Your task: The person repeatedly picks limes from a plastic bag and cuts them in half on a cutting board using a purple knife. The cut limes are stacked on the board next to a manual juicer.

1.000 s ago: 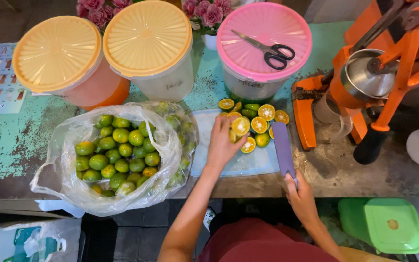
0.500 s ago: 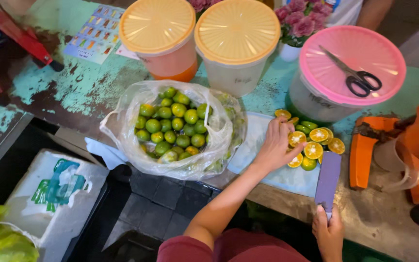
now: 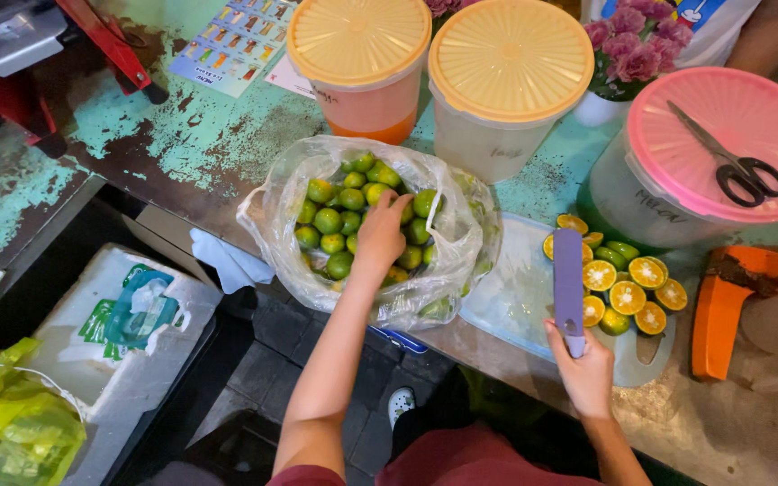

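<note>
Head view: left hand (image 3: 380, 236) moved into lime bag (image 3: 461, 261), perhaps grasping.

A single head-worn camera looks steeply down from above the person's shoulders onto a worn turquoise table (image 3: 182, 135). The view is close: both forearms rise from the bottom edge of the frame. The left hand (image 3: 380, 236) sits near the centre and the right hand (image 3: 584, 371) at lower right. The table runs slantwise from upper left to lower right, with the floor below it filling the lower left. The far table edge lies along the top of the frame. No second view shares the scene.
</note>
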